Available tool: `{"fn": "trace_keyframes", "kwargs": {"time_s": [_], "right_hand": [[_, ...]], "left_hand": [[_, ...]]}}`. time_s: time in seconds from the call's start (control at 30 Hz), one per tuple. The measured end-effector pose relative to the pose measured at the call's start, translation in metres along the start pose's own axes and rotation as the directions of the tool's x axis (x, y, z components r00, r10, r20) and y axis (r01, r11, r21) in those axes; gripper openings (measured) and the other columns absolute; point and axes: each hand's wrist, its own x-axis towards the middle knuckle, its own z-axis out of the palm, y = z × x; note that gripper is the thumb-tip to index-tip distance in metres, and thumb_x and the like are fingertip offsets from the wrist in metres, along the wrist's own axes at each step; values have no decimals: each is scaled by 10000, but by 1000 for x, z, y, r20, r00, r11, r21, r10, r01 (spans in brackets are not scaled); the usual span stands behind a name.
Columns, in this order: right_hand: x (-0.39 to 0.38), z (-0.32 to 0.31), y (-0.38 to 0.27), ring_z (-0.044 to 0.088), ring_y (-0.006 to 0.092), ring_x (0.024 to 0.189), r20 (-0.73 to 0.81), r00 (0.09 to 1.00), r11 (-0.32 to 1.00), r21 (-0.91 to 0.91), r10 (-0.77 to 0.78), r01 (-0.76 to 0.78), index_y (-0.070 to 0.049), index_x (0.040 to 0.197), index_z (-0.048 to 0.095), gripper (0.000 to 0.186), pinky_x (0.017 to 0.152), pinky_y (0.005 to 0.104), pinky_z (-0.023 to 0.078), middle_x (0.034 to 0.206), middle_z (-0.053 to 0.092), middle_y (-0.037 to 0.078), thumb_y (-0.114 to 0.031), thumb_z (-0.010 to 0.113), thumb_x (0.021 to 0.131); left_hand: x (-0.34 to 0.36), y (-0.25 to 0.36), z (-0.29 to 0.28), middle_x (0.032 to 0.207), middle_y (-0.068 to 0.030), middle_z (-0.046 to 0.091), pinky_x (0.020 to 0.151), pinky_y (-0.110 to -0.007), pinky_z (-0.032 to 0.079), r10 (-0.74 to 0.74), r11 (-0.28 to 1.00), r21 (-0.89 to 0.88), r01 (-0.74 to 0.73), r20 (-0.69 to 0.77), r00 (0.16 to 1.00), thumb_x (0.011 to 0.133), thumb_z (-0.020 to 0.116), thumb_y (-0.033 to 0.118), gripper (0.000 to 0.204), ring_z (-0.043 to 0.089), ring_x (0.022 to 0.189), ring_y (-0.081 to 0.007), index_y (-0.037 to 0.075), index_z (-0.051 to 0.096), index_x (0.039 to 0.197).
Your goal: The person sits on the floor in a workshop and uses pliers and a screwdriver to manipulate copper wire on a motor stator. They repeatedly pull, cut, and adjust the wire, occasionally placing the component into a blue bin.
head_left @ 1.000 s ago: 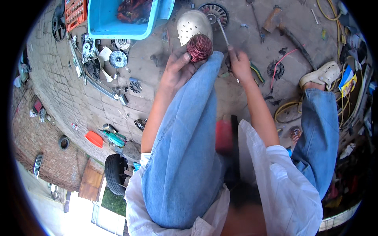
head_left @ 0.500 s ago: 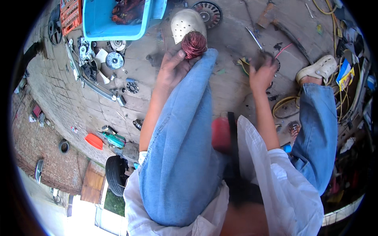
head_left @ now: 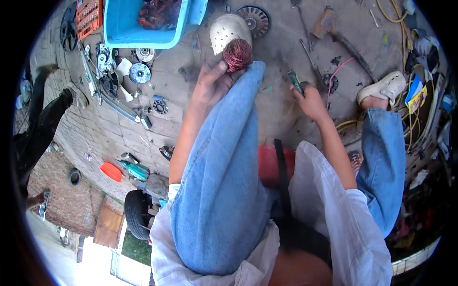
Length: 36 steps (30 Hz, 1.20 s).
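Observation:
My left hand [head_left: 213, 85] is closed around a coil of reddish copper wire [head_left: 237, 55], beside my raised knee. The coil covers the heel side of my cream clog [head_left: 229, 33]. To the right, over the ground, my right hand [head_left: 311, 101] grips a small green-handled tool [head_left: 296, 82]. Its exact kind I cannot make out. Past that hand, a screwdriver [head_left: 315, 66] and a dark round part [head_left: 330, 83] lie on the paving, near a pink wire [head_left: 336, 74].
A blue bin [head_left: 143, 45] holds reddish coils. Metal motor parts [head_left: 139, 73] lie at left, a hammer [head_left: 353, 45] at upper right. A red container [head_left: 270, 164] stands between my legs. Another person's dark-trousered legs [head_left: 47, 119] are at far left.
My right hand has come away from the dark round part and now shows the green-handled tool. The left hand keeps the coil. Another person's legs have entered at far left.

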Motion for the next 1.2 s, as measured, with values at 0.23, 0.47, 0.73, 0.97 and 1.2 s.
{"fn": "trace_keyframes", "kwargs": {"time_s": [0.23,0.47,0.73,0.97,1.2], "right_hand": [[9,-98,-106,576,112,642,335,904,856,350,265,-381,4,959,670,370,540,282,455,790,662,37,-349,629,857],[46,-112,-102,603,100,650,543,835,759,508,84,-407,-2,969,647,347,550,244,503,809,655,55,-334,577,897],[53,-120,-134,595,110,667,539,830,801,429,144,-418,-15,1021,625,350,537,255,504,832,626,54,-335,605,881],[73,-131,-141,648,191,771,571,815,867,353,99,-353,-76,1080,619,393,727,377,547,991,618,97,-393,633,848],[81,-142,-156,622,222,821,562,817,878,317,131,-359,-78,1110,615,444,691,373,540,982,594,118,-428,633,837]], "left_hand": [[-3,-2,-7,1204,-217,541,988,-409,443,18,999,-42,-19,-23,1000,859,643,177,566,547,1127,-290,-122,397,1272],[-2,-1,-6,1205,-220,539,993,-407,442,-4,998,-62,3,-22,1000,863,635,166,564,551,1123,-296,-131,388,1275],[-2,0,-14,1230,-244,513,1024,-418,414,-15,998,-61,16,29,999,863,646,192,607,530,1155,-308,-142,364,1285],[-3,0,-16,1229,-255,508,1026,-420,416,-15,997,-73,17,26,1000,860,648,192,630,524,1162,-321,-146,340,1295],[-5,2,-12,1223,-254,512,998,-408,448,-18,997,-70,17,-8,1000,857,647,175,623,542,1141,-320,-144,339,1295]]}}
